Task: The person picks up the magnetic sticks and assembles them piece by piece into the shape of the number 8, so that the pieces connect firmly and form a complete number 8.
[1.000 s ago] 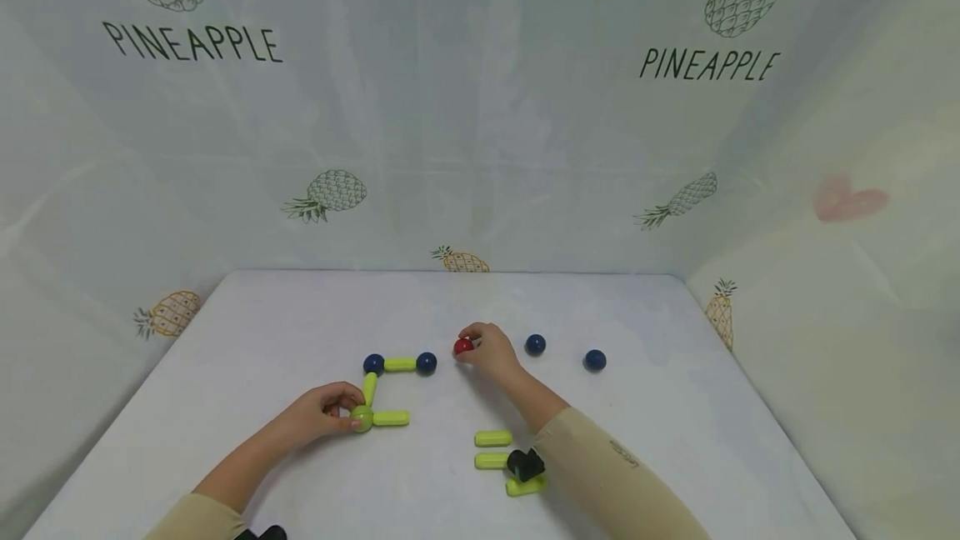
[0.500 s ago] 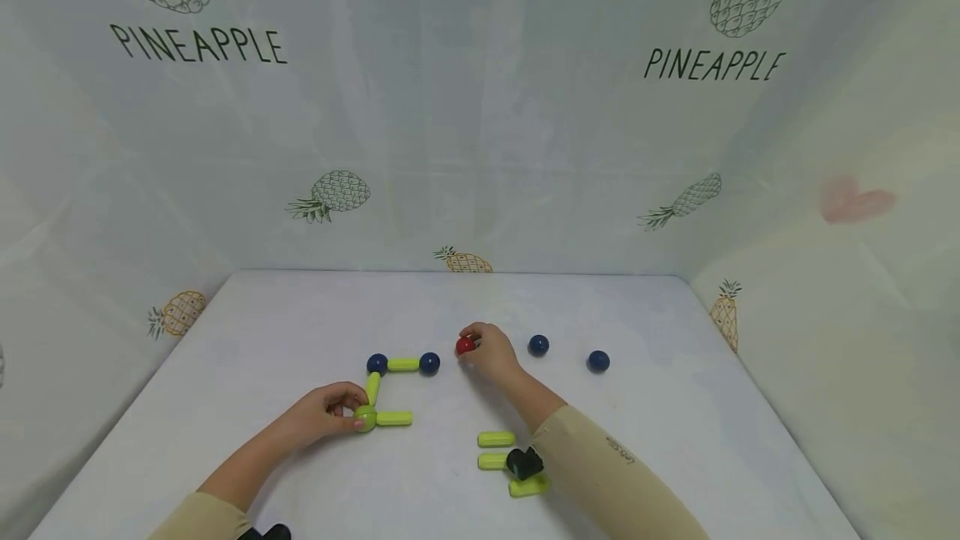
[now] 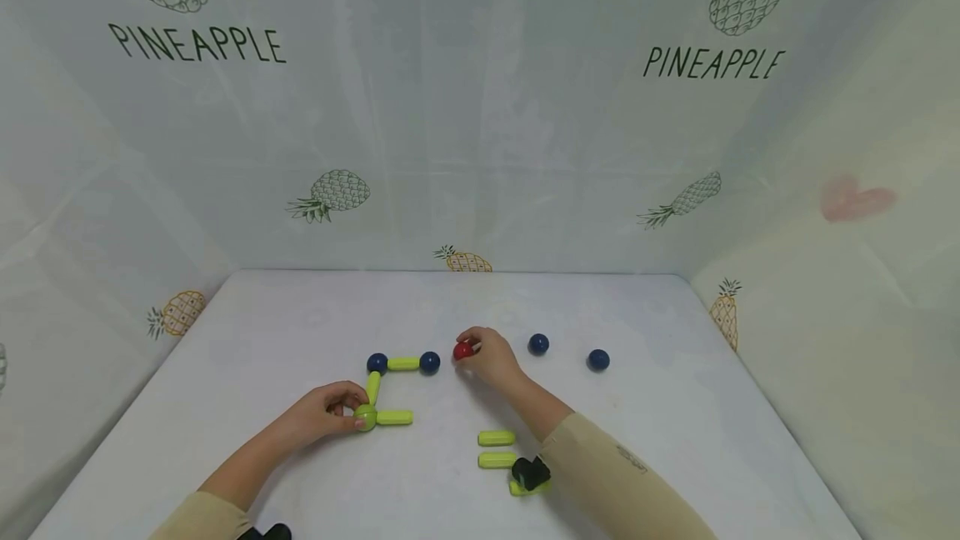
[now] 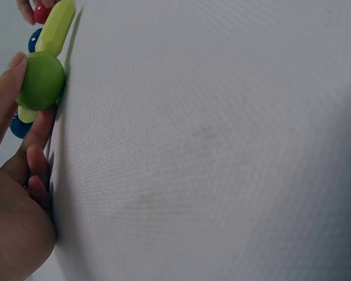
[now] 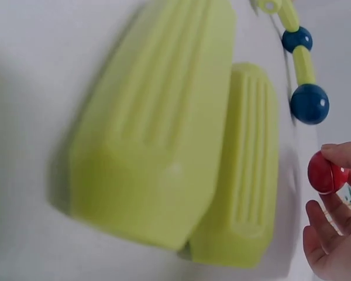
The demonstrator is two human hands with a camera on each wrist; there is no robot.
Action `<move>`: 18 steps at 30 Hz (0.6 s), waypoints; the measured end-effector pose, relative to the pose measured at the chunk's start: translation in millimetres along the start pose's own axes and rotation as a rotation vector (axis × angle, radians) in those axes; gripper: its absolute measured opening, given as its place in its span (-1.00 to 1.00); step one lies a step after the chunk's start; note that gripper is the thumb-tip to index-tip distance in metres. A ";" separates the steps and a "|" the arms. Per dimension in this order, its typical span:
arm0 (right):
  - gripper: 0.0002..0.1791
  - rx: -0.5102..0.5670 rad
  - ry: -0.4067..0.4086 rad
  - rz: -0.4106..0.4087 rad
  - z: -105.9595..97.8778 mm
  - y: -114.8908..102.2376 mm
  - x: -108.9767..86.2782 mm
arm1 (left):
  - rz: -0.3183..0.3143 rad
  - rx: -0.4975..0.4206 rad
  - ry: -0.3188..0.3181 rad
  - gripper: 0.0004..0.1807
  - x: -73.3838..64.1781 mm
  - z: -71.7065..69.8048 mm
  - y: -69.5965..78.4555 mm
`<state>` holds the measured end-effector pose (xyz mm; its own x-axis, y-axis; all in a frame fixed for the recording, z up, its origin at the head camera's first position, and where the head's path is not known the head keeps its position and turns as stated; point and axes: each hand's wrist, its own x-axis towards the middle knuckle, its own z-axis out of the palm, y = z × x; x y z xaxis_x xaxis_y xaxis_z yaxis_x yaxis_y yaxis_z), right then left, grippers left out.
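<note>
My left hand point(image 3: 322, 413) pinches a green ball point(image 3: 365, 417) at the near corner of a joined shape. A yellow-green rod point(image 3: 394, 417) runs right from that ball, and a second rod point(image 3: 373, 387) leads away to a blue ball point(image 3: 377, 364). Another rod point(image 3: 403, 364) links this one to a blue ball point(image 3: 430, 362) on its right. Just right of that last ball, my right hand point(image 3: 491, 359) holds a red ball point(image 3: 462, 350) between thumb and fingers. The red ball is apart from the blue one. In the right wrist view the red ball point(image 5: 322, 173) shows a seam.
Two loose blue balls, one nearer point(image 3: 538, 344) and one farther right point(image 3: 598, 360), lie beyond the right hand. Several loose rods point(image 3: 496, 438) lie left of the right sleeve, one partly hidden by a black wrist device point(image 3: 531, 473). A patterned curtain point(image 3: 480, 107) stands behind the table.
The right hand has shifted slightly nearer with the red ball, after staying almost still before. The left hand and the joined shape keep their places; the view has moved a little.
</note>
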<state>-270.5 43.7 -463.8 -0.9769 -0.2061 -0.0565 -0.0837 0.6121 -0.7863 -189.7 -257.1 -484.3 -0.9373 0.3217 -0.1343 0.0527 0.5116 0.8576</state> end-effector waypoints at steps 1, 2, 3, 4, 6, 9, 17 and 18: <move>-0.66 0.003 -0.004 -0.005 0.0 -0.7 -1.3 | 0.005 0.000 -0.001 -0.61 -0.1 0.0 0.1; -0.66 0.003 -0.009 -0.013 0.0 -0.8 -2.5 | 0.009 0.000 -0.001 -0.61 -0.1 0.0 0.2; -0.66 0.002 -0.012 -0.021 0.3 -0.8 -3.5 | 0.013 0.001 -0.001 -0.61 0.0 0.0 0.1; -0.65 0.000 -0.015 -0.026 0.6 -0.9 -4.6 | 0.017 0.001 -0.002 -0.61 0.0 -0.2 0.3; -0.65 0.003 -0.023 -0.035 1.6 -1.4 -6.9 | 0.026 0.002 -0.002 -0.61 0.3 -0.6 0.4; -0.65 0.008 -0.043 -0.036 3.9 -2.3 -10.9 | 0.034 0.008 -0.001 -0.62 0.8 -0.7 -0.2; -0.66 0.021 -0.074 -0.023 8.1 -9.8 -25.1 | 0.027 0.001 0.001 -0.62 -0.3 -0.2 -0.8; -0.66 0.023 -0.076 -0.018 8.5 -10.6 -26.6 | 0.025 -0.002 0.001 -0.62 -0.5 -0.2 -0.8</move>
<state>-242.0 36.2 -459.2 -0.9575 -0.2745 -0.0883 -0.0952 0.5902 -0.8016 -189.3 -257.9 -484.7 -0.9361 0.3334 -0.1122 0.0756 0.5021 0.8615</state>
